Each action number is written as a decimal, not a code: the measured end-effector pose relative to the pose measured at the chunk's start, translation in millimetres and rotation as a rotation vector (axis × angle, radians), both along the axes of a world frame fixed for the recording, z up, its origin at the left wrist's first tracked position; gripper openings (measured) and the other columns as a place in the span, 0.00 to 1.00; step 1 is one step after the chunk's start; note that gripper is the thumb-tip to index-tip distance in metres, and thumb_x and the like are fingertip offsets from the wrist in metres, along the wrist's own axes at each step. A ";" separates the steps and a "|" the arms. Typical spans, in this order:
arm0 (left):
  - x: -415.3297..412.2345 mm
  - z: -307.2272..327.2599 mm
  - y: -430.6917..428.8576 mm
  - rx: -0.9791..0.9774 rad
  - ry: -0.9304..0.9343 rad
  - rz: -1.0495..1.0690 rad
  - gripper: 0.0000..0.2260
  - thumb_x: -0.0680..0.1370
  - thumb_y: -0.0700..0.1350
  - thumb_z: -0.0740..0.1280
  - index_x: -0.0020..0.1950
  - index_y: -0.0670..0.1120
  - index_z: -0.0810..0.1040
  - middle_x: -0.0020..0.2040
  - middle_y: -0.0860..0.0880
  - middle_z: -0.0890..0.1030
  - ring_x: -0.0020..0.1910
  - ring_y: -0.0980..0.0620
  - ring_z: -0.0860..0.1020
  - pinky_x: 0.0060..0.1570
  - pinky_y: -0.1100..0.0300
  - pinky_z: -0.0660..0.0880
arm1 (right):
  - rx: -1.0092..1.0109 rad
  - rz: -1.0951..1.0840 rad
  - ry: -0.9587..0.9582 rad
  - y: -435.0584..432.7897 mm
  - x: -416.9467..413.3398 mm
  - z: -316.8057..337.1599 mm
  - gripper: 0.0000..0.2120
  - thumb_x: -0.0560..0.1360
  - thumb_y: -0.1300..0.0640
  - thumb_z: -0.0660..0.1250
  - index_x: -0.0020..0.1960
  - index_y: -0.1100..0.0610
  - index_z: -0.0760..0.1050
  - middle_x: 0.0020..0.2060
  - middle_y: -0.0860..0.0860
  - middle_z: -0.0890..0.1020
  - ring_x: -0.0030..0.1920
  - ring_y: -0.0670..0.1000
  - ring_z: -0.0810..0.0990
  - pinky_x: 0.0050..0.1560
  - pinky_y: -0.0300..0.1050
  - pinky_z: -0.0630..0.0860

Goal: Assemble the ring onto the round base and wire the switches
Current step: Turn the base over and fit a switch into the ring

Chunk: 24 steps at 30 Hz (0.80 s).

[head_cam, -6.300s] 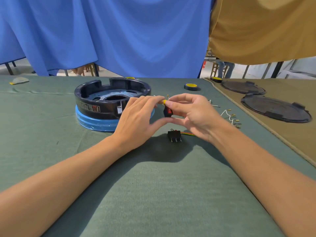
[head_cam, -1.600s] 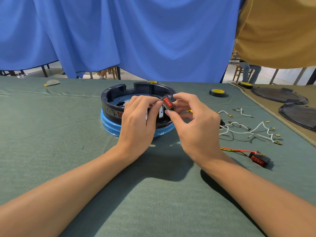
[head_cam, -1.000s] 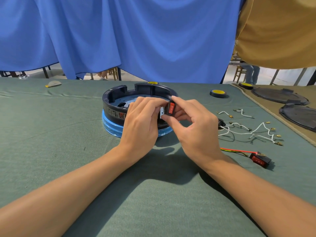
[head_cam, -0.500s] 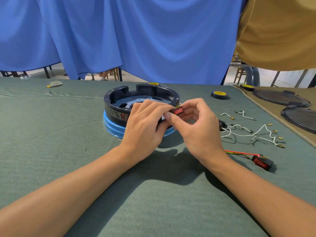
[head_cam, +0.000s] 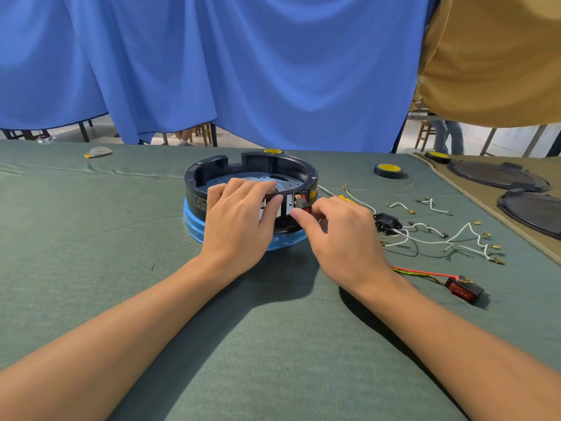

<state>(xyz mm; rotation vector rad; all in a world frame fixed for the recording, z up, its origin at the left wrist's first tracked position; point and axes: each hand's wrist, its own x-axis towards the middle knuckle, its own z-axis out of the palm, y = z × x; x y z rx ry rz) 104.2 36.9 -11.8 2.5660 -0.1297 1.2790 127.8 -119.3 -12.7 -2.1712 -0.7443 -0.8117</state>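
Observation:
A black ring [head_cam: 212, 168] sits on a round blue base [head_cam: 194, 226] in the middle of the green table. My left hand [head_cam: 239, 220] grips the ring's near wall, fingers hooked over its rim. My right hand [head_cam: 343, 235] pinches a small red rocker switch [head_cam: 302, 205] against an opening in the ring's near-right wall. How deep the switch sits is hidden by my fingers. A second red switch [head_cam: 463, 288] with red and yellow-green wires lies on the cloth to the right.
White wires with brass terminals [head_cam: 461, 235] and a black socket [head_cam: 387, 221] lie right of the ring. Yellow-and-black tape rolls [head_cam: 388, 170] sit farther back. Two dark round covers [head_cam: 498, 177] rest on a tan mat at far right. Blue curtains hang behind.
My right hand has brought the red switch from above the rim down to the opening in the ring's side wall. My left hand has stayed on the ring.

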 end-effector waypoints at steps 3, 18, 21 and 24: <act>0.3 -1.2 -2.1 0.009 0.004 0.009 0.12 0.79 0.47 0.63 0.54 0.44 0.83 0.46 0.50 0.85 0.47 0.45 0.80 0.51 0.55 0.61 | -0.050 -0.050 0.008 2.7 3.3 -0.7 0.17 0.77 0.46 0.66 0.36 0.57 0.73 0.35 0.50 0.74 0.39 0.52 0.72 0.39 0.44 0.63; 2.5 -2.0 -3.9 -0.042 -0.051 -0.003 0.10 0.79 0.46 0.64 0.50 0.46 0.85 0.41 0.52 0.85 0.41 0.47 0.78 0.49 0.55 0.61 | -0.214 -0.039 0.057 9.4 2.9 11.1 0.13 0.80 0.45 0.59 0.41 0.50 0.64 0.43 0.46 0.67 0.48 0.46 0.62 0.40 0.45 0.65; 2.5 -1.8 -3.8 -0.046 -0.061 -0.002 0.10 0.79 0.46 0.64 0.49 0.46 0.85 0.41 0.52 0.85 0.40 0.47 0.78 0.49 0.55 0.61 | -0.252 -0.064 0.074 7.8 5.1 11.7 0.14 0.80 0.45 0.58 0.40 0.51 0.64 0.44 0.46 0.67 0.48 0.46 0.62 0.41 0.44 0.62; 2.6 -1.7 -4.0 -0.060 -0.070 -0.007 0.09 0.79 0.46 0.65 0.49 0.46 0.85 0.40 0.52 0.85 0.40 0.47 0.78 0.49 0.55 0.61 | -0.189 -0.037 0.085 8.3 5.3 10.5 0.14 0.80 0.46 0.60 0.39 0.51 0.64 0.43 0.47 0.67 0.47 0.48 0.64 0.42 0.44 0.63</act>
